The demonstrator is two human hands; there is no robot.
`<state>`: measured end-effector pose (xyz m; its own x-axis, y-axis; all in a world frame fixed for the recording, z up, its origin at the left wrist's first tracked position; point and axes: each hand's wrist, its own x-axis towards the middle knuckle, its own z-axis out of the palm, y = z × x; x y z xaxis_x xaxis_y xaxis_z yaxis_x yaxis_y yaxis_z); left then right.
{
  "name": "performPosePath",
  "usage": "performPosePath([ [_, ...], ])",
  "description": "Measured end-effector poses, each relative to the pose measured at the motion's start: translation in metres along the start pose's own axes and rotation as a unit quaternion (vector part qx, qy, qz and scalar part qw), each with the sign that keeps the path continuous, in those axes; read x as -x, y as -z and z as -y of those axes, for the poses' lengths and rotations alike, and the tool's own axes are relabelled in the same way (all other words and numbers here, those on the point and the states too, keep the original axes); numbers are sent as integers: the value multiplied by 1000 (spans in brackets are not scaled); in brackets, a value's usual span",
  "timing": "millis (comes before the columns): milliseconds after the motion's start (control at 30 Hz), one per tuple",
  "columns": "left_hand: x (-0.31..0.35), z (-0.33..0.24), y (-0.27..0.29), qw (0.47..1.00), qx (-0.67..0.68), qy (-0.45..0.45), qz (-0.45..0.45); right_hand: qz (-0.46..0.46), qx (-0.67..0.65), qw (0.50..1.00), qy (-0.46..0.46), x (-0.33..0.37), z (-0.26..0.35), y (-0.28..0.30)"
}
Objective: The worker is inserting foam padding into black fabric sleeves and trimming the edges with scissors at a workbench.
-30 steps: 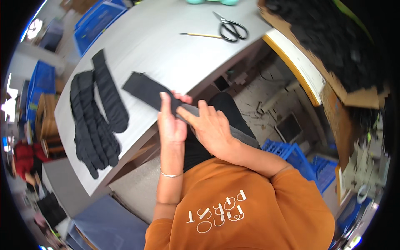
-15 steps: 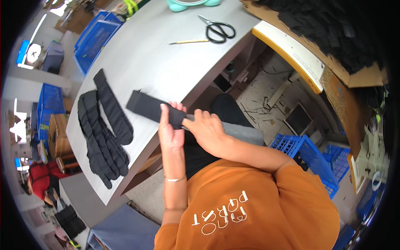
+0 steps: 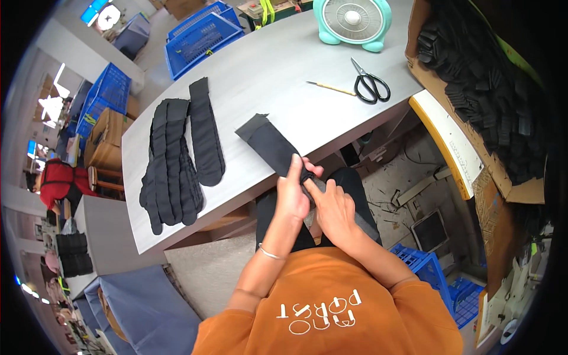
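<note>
My left hand (image 3: pixel 293 192) is closed round the near part of a black fabric strip (image 3: pixel 269 142), thumb on top. The strip's flat far end, with a slightly frayed edge, reaches out over the table. Against the left fingers, my right hand (image 3: pixel 334 210) pinches the bunched near end of the strip, its index finger pressed to the cloth or into it; which one I cannot tell. Left of the strip, a single black fabric piece (image 3: pixel 207 139) lies on the table beside a fanned pile of similar black pieces (image 3: pixel 171 168).
The grey table (image 3: pixel 254 77) carries black-handled scissors (image 3: pixel 371 86), a thin pointed tool (image 3: pixel 331 88) and a turquoise fan (image 3: pixel 353 21). At right stands a cardboard box (image 3: pixel 520 192) full of black pieces. A blue crate (image 3: pixel 423 269) sits low at right. Another person (image 3: pixel 62 180) is far left.
The view has turned, shifting the table's things rightward and bringing the fan into view. Both hands now sit closer before my body, and the strip slants more steeply away from me.
</note>
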<state>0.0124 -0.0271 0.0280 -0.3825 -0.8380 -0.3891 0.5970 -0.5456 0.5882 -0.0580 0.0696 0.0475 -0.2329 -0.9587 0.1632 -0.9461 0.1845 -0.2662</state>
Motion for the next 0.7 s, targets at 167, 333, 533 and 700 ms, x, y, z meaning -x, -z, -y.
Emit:
performPosePath([
  [167, 29, -4, 7, 992, -108, 65, -13, -3, -99, 995, 27, -5, -4, -44],
  [333, 21, -5, 11, 997, -47, 5, 66, 83, -94, 992, -2, 3, 1, 1],
  [533, 16, -10, 19, 998, 20, -53, 9, 79, -116, 988, 57, 10, 13, -6],
  [700, 30, 27, 18, 986, -103, -130, 25, 74, -143, 986, 37, -7, -2, -41],
])
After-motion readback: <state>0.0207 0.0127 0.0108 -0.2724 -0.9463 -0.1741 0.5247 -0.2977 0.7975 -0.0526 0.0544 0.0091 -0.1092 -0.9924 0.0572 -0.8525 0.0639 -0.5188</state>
